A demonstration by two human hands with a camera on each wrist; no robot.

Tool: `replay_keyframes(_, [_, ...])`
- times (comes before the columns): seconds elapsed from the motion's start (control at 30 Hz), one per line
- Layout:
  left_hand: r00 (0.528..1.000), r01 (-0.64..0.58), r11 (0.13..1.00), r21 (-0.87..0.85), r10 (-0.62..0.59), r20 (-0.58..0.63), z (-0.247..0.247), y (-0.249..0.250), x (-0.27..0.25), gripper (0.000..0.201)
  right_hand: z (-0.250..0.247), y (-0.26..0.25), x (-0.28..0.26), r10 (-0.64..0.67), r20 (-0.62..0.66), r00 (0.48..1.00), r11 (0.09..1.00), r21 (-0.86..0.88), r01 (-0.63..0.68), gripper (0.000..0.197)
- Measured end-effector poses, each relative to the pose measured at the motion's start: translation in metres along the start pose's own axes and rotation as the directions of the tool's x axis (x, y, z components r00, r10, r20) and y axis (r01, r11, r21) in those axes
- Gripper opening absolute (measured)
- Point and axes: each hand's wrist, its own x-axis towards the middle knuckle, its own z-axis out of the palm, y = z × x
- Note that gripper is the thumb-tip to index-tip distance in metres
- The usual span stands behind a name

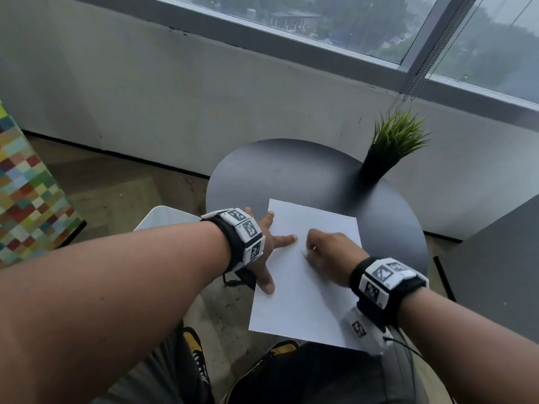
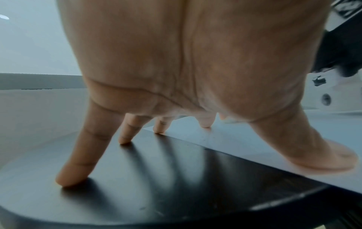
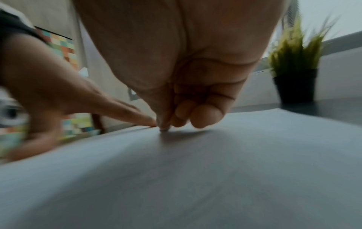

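Note:
A white sheet of paper [image 1: 306, 310] lies on a round black table [image 1: 291, 170], its near end hanging over the table's front edge. My left hand [image 1: 272, 252] is spread flat at the sheet's left edge. In the left wrist view the thumb and index fingertip press on the paper [image 2: 235, 136], while the outer fingers [image 2: 74, 178] stand on the bare table [image 2: 137, 193]. My right hand [image 1: 326, 252] is curled over the middle of the sheet. In the right wrist view the right hand [image 3: 176, 117] presses a fingertip down on the paper [image 3: 195, 170], holding nothing, right next to the left index finger.
A grass-like plant in a black pot [image 1: 390, 147] stands at the table's far right. A white seat [image 1: 166, 218] is left of the table, a colourful chequered panel [image 1: 26, 199] further left, a grey cabinet [image 1: 495, 272] on the right. Wall and window lie behind.

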Motion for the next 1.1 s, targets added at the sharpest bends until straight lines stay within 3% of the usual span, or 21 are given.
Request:
replay_keyframes(0.07, [1.0, 0.002, 1.0, 0.026, -0.002, 0.004, -0.001, -0.001, 0.001, 0.124, 0.009, -0.02, -0.016, -0.218, 0.098, 0.971, 0.976, -0.007, 0.219, 0.005])
replay_keyframes(0.13, [1.0, 0.008, 0.999, 0.049, -0.009, 0.016, -0.001, -0.002, 0.001, 0.125, 0.007, -0.021, -0.022, -0.292, 0.186, 0.938, 0.955, 0.001, 0.297, 0.003])
replay_keyframes(0.17, [1.0, 0.008, 0.999, 0.049, -0.009, 0.021, -0.001, -0.002, 0.002, 0.125, 0.003, -0.012, -0.017, -0.245, 0.173, 0.954, 0.968, -0.008, 0.25, 0.003])
replay_keyframes(0.23, [1.0, 0.004, 0.999, 0.037, -0.005, 0.021, -0.001, -0.001, 0.003, 0.125, -0.006, 0.01, -0.007, -0.027, 0.092, 0.995, 0.999, 0.046, 0.023, 0.007])
replay_keyframes(0.27, [1.0, 0.004, 1.0, 0.03, -0.005, 0.022, -0.001, -0.001, 0.003, 0.125, -0.007, 0.018, -0.004, 0.069, 0.071, 0.995, 0.993, 0.088, -0.075, 0.011])
replay_keyframes(0.33, [1.0, 0.007, 1.0, -0.004, -0.006, 0.03, -0.002, 0.0, 0.004, 0.126, -0.002, 0.022, -0.002, 0.146, 0.062, 0.987, 0.981, 0.12, -0.153, 0.014])
replay_keyframes(0.53, [0.998, -0.018, 0.991, -0.135, 0.011, -0.054, 0.009, 0.014, 0.002, 0.117, 0.002, 0.007, -0.01, 0.099, 0.03, 0.995, 0.995, 0.016, -0.099, 0.017])
replay_keyframes(0.63, [0.997, -0.034, 0.992, -0.121, 0.025, -0.074, 0.014, 0.012, 0.0, 0.119, 0.008, -0.017, -0.021, -0.1, 0.077, 0.992, 0.992, -0.065, 0.105, 0.011])
replay_keyframes(0.73, [0.997, -0.056, 0.995, -0.084, 0.051, -0.064, 0.014, 0.007, 0.0, 0.122, 0.01, -0.031, -0.03, -0.26, 0.157, 0.953, 0.96, -0.063, 0.272, 0.009])
replay_keyframes(0.8, [0.998, -0.045, 0.996, -0.077, 0.042, -0.05, 0.014, 0.007, -0.001, 0.121, 0.003, -0.018, -0.018, -0.151, 0.148, 0.977, 0.986, -0.05, 0.16, 0.01])
replay_keyframes(0.9, [0.998, -0.04, 0.997, -0.074, 0.036, -0.045, 0.014, 0.009, -0.002, 0.121, -0.001, -0.004, -0.004, 0.02, 0.035, 0.999, 0.999, -0.049, -0.018, 0.013])
replay_keyframes(1.03, [0.999, -0.049, 0.997, -0.065, 0.048, -0.023, 0.013, 0.004, -0.001, 0.124, 0.012, -0.037, -0.024, -0.216, 0.18, 0.96, 0.97, -0.075, 0.232, 0.008])
replay_keyframes(1.1, [0.999, -0.048, 0.997, -0.056, 0.048, -0.01, 0.012, 0.005, -0.002, 0.124, 0.003, -0.025, -0.023, -0.171, 0.21, 0.963, 0.982, -0.042, 0.184, 0.009])
